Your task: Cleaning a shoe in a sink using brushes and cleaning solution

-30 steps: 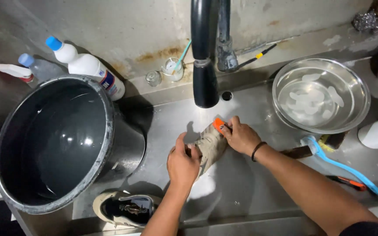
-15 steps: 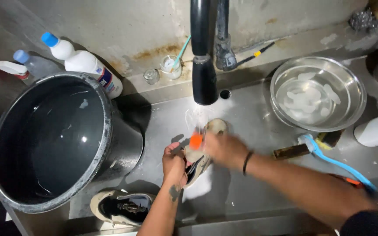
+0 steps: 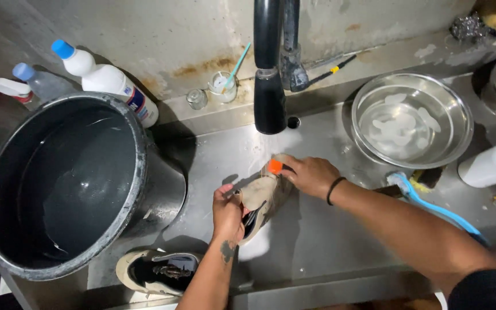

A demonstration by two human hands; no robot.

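A beige shoe [image 3: 262, 198] lies on its side in the steel sink [image 3: 317, 241], just below the black tap spout [image 3: 269, 100]. My left hand [image 3: 228, 212] grips the shoe at its heel and opening. My right hand [image 3: 311, 174] is closed on a small brush with an orange end [image 3: 275, 166] and presses it against the shoe's toe end. A black band sits on my right wrist. A second shoe [image 3: 159, 271], pale with a dark inside, lies at the sink's front left.
A large dark bucket [image 3: 64, 183] with water fills the left. Behind it stand a white bottle with a blue cap [image 3: 107, 80] and a spray bottle [image 3: 38, 83]. A steel bowl [image 3: 411, 120] of soapy water sits right; a blue-handled brush [image 3: 431, 206] lies near my right forearm.
My right hand and the orange-ended brush have gone back and forth over the shoe. My left hand has kept its grip on the heel end.
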